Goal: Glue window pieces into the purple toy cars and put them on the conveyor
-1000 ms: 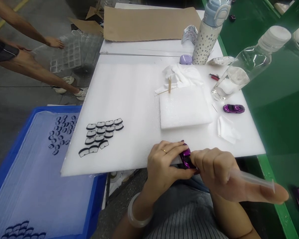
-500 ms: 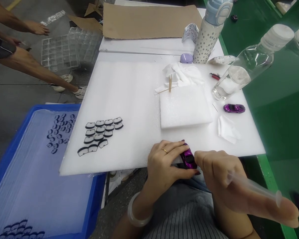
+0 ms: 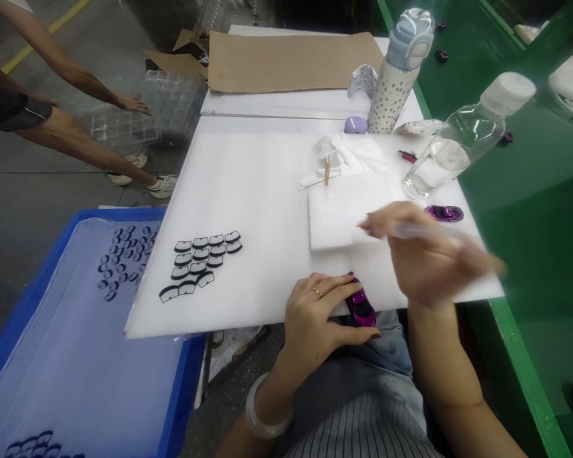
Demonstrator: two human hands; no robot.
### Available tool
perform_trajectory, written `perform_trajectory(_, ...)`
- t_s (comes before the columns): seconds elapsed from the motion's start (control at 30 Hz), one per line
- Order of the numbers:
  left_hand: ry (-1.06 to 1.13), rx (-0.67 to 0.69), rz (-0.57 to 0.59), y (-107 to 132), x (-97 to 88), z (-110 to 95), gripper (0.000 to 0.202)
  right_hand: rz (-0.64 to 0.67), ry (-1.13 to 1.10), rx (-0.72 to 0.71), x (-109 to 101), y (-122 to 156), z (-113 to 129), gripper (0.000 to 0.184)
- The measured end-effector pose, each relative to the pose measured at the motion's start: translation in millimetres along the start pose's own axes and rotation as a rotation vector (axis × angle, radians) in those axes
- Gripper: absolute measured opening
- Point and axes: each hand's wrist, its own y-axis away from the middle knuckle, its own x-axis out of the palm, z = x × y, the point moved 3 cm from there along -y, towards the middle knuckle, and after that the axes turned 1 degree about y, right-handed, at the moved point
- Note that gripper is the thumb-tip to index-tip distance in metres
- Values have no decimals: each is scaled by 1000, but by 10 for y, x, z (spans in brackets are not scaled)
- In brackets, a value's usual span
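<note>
Purple car (image 3: pixel 361 310) was pinched by left hand (image 3: pixel 315 313), nearside of foam block (image 3: pixel 337 219) | translucent tube (image 3: pixel 413 231) was held by curled right hand (image 3: pixel 423 261) (blurred) | firm bracing was advised

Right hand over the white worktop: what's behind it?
Beyond the blurred right hand show part of a white foam block and a loose purple toy car. The hand covers the block's near right corner and some white worktop; anything lying there is hidden.
</note>
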Motion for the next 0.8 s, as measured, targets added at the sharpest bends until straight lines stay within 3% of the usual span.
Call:
perform_trajectory(0.07, 0, 5, 15, 0, -14, 4, 55, 39, 98, 80, -17, -63, -128, 49)
perform_trajectory(0.13, -3, 15, 42, 3, -28, 13, 56, -46, 172, 18, -125, -20, -133, 51)
perform_trajectory(0.23, -4, 38, 87, 12, -26, 32, 59, -443, 345, -196, -491, 179, 1, 34)
perform_trajectory(0.3, -24, 47, 99, 20, 1, 40, 56, -664, 574, -164, -768, 303, 30, 21)
perform_trajectory(0.33, -53, 48, 93, 25, 19, 41, 53, -715, 721, -112, -887, 339, 15, 18)
perform_trajectory(0.4, -126, 55, 68, 38, 52, 30, 49, -680, 1026, 8, -1063, 359, -67, 22)
perform_trajectory(0.5, -78, 90, 23, 72, 34, -9, 49, -480, 1400, 79, -1163, 334, -221, 31)
perform_trajectory(0.57, 69, 110, -25, 104, -67, -9, 46, -415, 1521, 58, -1173, 331, -263, 34)
perform_trajectory(0.63, 109, 70, -101, 145, -244, 61, 35, -492, 1509, 87, -1210, 353, -244, 35)
perform_trajectory(0.73, -142, -110, -251, 231, -617, 302, 9, -699, 1312, 245, -1312, 423, -200, 31)
perform_trajectory(0.8, -357, -256, -361, 300, -893, 502, 9, -810, 1154, 296, -1365, 482, -187, 25)
